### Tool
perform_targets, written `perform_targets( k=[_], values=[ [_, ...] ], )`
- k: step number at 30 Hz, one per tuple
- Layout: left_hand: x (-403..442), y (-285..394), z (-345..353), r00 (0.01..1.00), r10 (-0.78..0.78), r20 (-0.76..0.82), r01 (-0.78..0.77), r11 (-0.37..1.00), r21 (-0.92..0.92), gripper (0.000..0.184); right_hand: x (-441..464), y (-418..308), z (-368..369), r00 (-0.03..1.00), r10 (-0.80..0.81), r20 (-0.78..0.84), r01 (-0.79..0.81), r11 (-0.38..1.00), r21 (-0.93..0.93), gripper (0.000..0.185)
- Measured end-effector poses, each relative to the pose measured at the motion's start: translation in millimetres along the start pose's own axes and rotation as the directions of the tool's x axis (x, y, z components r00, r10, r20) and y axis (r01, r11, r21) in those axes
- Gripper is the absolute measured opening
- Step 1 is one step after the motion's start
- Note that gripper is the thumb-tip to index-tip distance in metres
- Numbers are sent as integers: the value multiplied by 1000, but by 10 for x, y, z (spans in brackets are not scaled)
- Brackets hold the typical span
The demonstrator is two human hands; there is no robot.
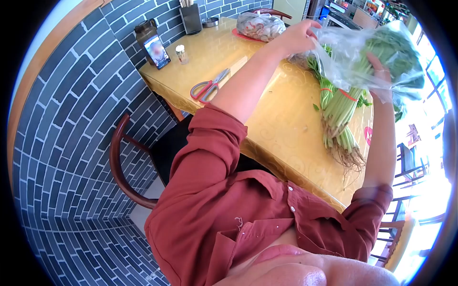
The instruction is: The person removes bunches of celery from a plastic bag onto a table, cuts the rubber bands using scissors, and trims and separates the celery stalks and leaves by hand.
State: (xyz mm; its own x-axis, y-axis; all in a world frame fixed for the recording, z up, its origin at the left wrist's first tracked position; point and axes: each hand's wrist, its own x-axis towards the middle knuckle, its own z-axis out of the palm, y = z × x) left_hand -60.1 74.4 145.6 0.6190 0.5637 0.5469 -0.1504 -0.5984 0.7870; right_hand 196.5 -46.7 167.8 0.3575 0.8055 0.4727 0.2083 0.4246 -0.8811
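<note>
A clear plastic bag covers the leafy top of a green vegetable bundle, whose stems carry a red band and point down toward the table. My left hand pinches the bag's open edge at its left side. Around the bundle's upper part, my right hand is closed, partly hidden by the plastic. More banded greens with long roots lie on the yellow-covered table, beneath the held bundle.
Scissors with red and grey handles lie left of my left forearm. A phone leans on a dark jar near a small toothpick container. At the back are a filled plastic bag and a utensil holder. A chair stands at left.
</note>
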Motion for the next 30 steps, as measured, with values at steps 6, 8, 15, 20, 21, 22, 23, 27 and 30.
perform_targets(
  k=[6,8,15,20,21,22,23,27,30],
  values=[
    [-170,225,-103,990,69,127,-34,965,-260,76,4,-76,203,955,101,279,-117,992,39,32],
    [-156,331,-80,991,47,-124,-80,957,-279,64,56,-71,270,910,1,415,94,973,-209,32],
    [139,306,-213,913,-104,-393,1,967,-253,75,87,-188,636,669,89,738,509,669,-542,40],
    [63,88,-569,932,-200,-302,90,936,-341,46,-237,-494,944,672,161,723,518,596,-614,49],
    [-5,116,-606,918,-267,-295,147,917,-372,37,-331,-581,1014,690,171,703,507,580,-638,54],
    [-38,123,-626,900,-332,-283,203,893,-402,29,-354,-641,1054,714,322,622,401,541,-740,64],
    [24,-105,-708,907,-289,-305,148,899,-411,25,-362,-658,1066,716,465,521,292,478,-828,73],
    [78,-684,-983,876,-275,-397,32,853,-520,11,-434,-384,845,648,530,547,218,559,-800,77],
    [108,-893,-1191,738,-281,-614,-157,813,-561,8,-526,-366,831,612,555,564,311,487,-816,86]
  ],
)
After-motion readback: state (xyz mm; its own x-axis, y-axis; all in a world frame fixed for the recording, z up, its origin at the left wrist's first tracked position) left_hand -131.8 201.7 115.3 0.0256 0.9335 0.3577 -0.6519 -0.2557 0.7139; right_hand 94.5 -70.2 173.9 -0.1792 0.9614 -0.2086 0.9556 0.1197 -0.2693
